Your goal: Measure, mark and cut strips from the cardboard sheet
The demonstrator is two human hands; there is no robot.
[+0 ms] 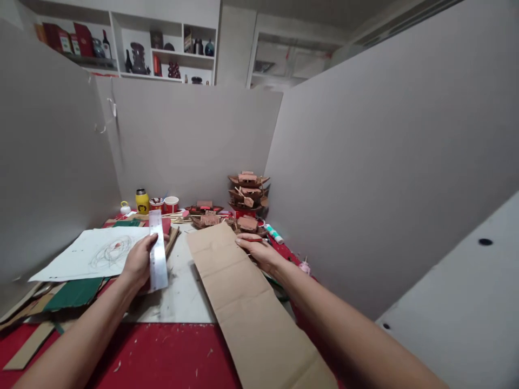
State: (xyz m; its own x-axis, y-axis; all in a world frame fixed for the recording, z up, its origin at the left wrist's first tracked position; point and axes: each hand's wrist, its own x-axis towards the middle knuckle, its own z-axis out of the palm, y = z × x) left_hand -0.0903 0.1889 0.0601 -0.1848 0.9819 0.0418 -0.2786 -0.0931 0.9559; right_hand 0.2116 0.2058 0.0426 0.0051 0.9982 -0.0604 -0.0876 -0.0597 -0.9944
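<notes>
Here we hold a clear plastic ruler (158, 251) in our left hand (140, 262), fingers closed around its left edge, the ruler standing roughly lengthwise over the pale cutting board (182, 294) on the worktop (162, 356). Our right hand (259, 251) grasps a thin red pencil (253, 240) and rests its fingers on the right edge of the long brown cardboard strip (243, 292), which runs from near the middle of the worktop down toward us. The ruler sits just beside the strip, not touching it as far as we can tell.

To do this step well, we judge the ruler should lie flat across the cardboard with the left hand pressing it down firmly, so the pencil line runs straight and the strip does not slide.

To the left lies a white sheet with a scribbled sketch (97, 253), green card (75, 292) under it. At the back stand a yellow bottle (142, 201), 2 red cups (164, 205), and a stack of small cardboard boat models (248, 193).
</notes>
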